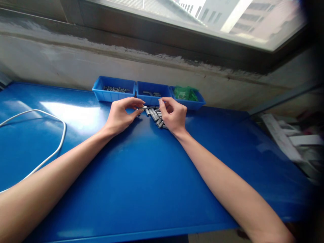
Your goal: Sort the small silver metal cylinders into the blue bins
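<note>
My left hand (122,114) pinches a small silvery metal cylinder (143,108) between thumb and fingers, just above the table. To its right, my right hand (174,114) is closed with thumb and forefinger together; whatever is in them, if anything, is too small to make out. Between the hands a loose pile of short grey metal cylinders (154,115) lies on the blue table (141,175). The right hand covers part of that pile.
Behind the hands, three blue bins stand in a row: a left bin (113,97) with small metal parts, a middle bin (148,100) with some cylinders, a right bin (201,102) with green plastic. A white cable (63,130) curves at left. The wall (76,60) and window are behind.
</note>
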The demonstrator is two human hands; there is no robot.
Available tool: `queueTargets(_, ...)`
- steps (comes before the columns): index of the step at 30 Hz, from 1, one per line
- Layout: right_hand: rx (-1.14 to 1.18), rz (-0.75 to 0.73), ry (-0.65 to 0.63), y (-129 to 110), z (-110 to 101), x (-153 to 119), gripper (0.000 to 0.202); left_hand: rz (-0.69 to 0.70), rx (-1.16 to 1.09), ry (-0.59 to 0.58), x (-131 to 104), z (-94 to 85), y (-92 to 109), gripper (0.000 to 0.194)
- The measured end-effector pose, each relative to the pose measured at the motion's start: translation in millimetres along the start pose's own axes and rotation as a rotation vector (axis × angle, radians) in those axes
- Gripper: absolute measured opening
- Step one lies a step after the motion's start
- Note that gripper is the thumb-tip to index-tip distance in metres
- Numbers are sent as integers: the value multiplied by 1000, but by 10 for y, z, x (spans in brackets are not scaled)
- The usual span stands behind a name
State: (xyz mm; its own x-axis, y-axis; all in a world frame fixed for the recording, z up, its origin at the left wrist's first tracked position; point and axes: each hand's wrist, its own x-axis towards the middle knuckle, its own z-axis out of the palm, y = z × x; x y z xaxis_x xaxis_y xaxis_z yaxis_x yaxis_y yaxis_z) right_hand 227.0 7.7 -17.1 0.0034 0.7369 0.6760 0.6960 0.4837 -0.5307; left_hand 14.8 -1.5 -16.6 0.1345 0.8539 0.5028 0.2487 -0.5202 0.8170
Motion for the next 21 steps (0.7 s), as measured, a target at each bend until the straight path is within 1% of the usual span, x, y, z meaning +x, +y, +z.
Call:
queueTargets(4, 20, -109, -101, -34, -29, -33, 21, -59, -66, 19, 9, -11, 27, 40)
queueTargets(9, 38, -282, -241, -39, -39, -71, 29, -123, -169, 35, 19, -26, 73, 49)
queueTargets(11, 25, -304, -250, -33, -30, -74, 28, -139, -203, 23, 20, -26, 76, 51)
queueTargets(15, 41, -320, -231, -16, -19, -75, 26, -124, -208, 0, 23, -16, 53, 50)
queueTargets(21, 45, -364, -283, 7, -23, -88, 27, -133, -181, -20, 24, -2, 33, 52)
